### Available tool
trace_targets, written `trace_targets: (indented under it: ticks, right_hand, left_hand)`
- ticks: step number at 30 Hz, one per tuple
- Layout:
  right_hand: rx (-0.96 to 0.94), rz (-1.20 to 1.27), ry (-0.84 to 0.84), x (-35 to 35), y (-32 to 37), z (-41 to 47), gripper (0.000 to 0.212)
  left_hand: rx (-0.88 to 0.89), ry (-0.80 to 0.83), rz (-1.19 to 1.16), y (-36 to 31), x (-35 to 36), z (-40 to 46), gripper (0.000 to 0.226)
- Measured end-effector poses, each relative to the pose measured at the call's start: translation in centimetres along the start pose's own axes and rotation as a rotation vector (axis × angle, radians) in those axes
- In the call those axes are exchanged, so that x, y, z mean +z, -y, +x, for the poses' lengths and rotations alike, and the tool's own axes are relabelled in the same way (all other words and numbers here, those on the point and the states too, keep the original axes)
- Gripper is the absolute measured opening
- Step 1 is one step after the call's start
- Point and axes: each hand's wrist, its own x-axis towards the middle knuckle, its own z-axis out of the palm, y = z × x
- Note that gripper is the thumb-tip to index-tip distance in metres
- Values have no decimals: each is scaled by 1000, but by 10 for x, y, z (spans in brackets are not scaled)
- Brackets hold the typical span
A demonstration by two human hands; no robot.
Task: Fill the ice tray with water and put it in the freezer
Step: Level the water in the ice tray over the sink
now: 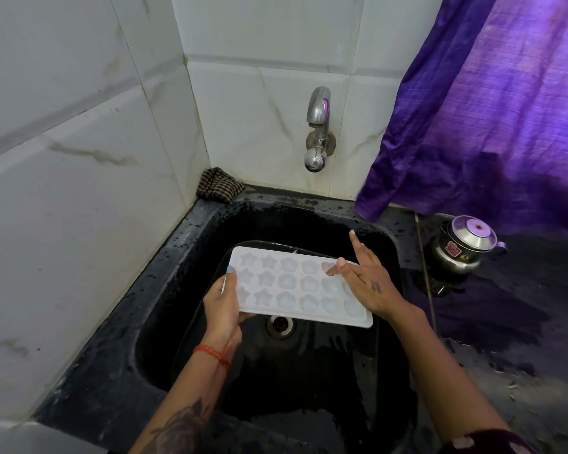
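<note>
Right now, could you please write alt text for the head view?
The left hand grips a white ice tray over a black sink, while the open right hand rests on its far end. A tap, not running, juts from the tiled wall.

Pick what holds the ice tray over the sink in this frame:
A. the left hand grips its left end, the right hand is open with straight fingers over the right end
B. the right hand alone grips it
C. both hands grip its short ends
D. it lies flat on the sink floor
A: the left hand grips the ice tray at its left end, thumb on top, while the right hand is spread with straight fingers at the right end, above the sink.
</note>
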Motion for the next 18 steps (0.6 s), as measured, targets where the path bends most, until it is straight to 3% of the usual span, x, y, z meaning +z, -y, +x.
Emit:
trace_targets:
  ticks: [3,11,18]
  right_hand:
    - [-15,-76,-55,3,-4,3,77]
    - [-33,147,-80,5,13,-5,33]
    - [-29,-73,53,11,24,1,64]
  left_hand:
    - [-8,2,4,2,1,-2,20]
    - [1,-1,11,0,0,-3,20]
    - [7,20,21,2,1,-6,21]
